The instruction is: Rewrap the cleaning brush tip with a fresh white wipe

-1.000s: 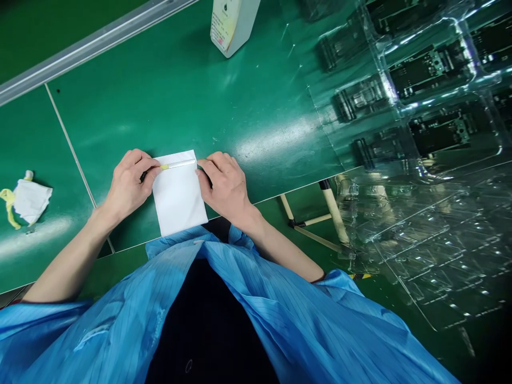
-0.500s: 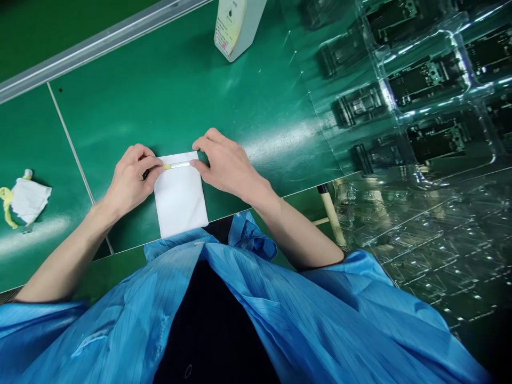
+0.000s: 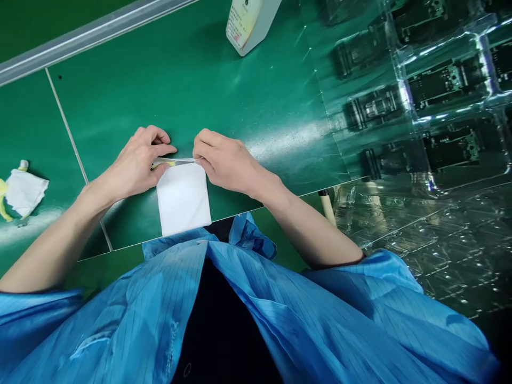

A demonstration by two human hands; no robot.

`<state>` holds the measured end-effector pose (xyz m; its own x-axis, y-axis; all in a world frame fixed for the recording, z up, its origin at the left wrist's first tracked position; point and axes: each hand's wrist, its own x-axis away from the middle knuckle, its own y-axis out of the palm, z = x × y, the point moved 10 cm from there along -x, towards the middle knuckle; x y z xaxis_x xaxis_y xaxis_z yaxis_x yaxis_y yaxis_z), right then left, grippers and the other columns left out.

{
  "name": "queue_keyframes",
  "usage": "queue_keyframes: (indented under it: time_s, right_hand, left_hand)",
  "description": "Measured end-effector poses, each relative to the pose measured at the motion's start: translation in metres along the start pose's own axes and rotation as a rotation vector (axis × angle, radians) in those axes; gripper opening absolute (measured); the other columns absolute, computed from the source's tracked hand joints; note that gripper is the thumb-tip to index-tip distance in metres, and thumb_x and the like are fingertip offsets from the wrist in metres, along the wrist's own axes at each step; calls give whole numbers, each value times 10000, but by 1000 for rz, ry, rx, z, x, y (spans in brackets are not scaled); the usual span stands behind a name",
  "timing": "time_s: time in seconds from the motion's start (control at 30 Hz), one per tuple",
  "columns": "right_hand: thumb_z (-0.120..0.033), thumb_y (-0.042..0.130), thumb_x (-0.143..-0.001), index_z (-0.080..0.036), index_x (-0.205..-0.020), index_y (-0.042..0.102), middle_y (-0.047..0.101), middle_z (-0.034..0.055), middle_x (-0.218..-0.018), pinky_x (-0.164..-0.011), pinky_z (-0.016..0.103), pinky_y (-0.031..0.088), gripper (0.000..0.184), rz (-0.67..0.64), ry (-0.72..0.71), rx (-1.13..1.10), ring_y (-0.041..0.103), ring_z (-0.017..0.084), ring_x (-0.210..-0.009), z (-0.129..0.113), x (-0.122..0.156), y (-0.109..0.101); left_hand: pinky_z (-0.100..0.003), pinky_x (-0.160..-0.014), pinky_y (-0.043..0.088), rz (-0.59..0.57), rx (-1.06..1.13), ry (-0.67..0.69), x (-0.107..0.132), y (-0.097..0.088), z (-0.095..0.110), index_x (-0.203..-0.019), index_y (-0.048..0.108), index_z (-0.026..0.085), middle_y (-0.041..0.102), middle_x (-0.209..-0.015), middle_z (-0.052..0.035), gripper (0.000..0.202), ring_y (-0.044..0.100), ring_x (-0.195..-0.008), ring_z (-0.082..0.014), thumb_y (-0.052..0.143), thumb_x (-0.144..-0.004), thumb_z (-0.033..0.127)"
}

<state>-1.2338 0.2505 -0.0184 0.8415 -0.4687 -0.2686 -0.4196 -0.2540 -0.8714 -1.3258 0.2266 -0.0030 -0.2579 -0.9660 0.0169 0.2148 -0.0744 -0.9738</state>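
Note:
A white cloth point(image 3: 184, 200) lies on the green table at the near edge, its far edge folded up. Along that fold lies a thin, flat grey strip with a yellow end point(image 3: 172, 164); what it is I cannot make out. At the fold's left end, my left hand point(image 3: 140, 160) has its thumb by the yellow end and its index finger stretched beyond it, with the cloth's edge between them. My right hand point(image 3: 226, 160) pinches the right end of the folded edge, fingers curled. The strip's right end is hidden behind those fingers.
A white printed carton point(image 3: 252, 24) stands at the back. On the right lie clear plastic trays point(image 3: 444, 114) holding circuit boards, with more clear trays below. A small white cloth piece with a yellow part point(image 3: 26, 192) lies at far left. A metal rail point(image 3: 92, 34) runs along the back.
The cloth's far edge has been lifted and folded up over the strip. My right fingers have closed on its right end. My left index finger has stretched out. The view has shifted slightly.

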Motion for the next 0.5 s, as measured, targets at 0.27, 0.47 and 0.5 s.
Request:
queue_keyframes:
  time_s: [0.27, 0.47, 0.5]
  right_hand:
    - [-22, 293, -946, -149, -853, 583, 582, 65, -969, -689, 314, 391, 330, 104, -263, 202, 456, 163, -825, -11, 21, 5]
    - [-234, 426, -985, -153, -865, 609, 612, 84, -1047, -742, 363, 422, 234, 193, -234, 17, 503, 176, -860, -5, 34, -10]
    - [-271, 439, -987, -153, -833, 603, 617, 78, -1010, -745, 357, 430, 254, 245, -187, -70, 516, 167, -841, 1, 34, -17]
  left_hand:
    - [-369, -766, 428, 117, -147, 101, 13, 5, 15, -826, 634, 145, 637, -964, -80, 285, 551, -842, -198, 377, -943, 183]
    - [-337, -644, 351, 236, -351, 235, 27, 11, 36, -883, 616, 116, 608, -870, -92, 315, 504, -748, -191, 311, -954, 85]
    - [-337, -633, 343, 248, -383, 263, 28, 11, 40, -879, 615, 112, 598, -847, -90, 320, 494, -732, -189, 305, -951, 69]
